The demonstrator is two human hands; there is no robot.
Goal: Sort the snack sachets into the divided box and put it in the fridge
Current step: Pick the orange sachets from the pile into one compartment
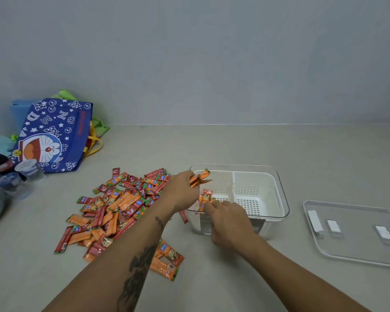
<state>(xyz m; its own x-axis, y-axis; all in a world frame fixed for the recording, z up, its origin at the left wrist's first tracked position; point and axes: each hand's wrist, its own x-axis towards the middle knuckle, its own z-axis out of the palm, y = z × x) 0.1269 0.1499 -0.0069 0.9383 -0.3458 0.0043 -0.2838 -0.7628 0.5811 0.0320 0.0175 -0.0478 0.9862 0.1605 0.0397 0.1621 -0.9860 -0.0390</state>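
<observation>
A pale countertop [234,145] fills the lower half of the frame beneath a bare grey wall, with a blue cartoon-print bag [52,136] slumped at the left edge and a clear lid [356,246] lying flat at the right. Left of centre sprawls a loose heap of sachets [113,208], orange and dark red mixed together. Just right of it stands the divided box [273,176], a clear tub with a white perforated insert, most of its compartments bare. My left hand [182,192] hovers at the box's left rim, fingers closed around a small bundle of orange sachets [200,176]. My right hand [230,217] reaches over the near wall, fingertips pressing a few orange sachets [205,200] upright in the near left compartment. The sort looks barely begun. The risk, as I judge it, is that the standing sachets tip over once I let go, or that the bundle fans out and spills into the wrong section, or outside the rim. A red sachet could also ride in unnoticed.
</observation>
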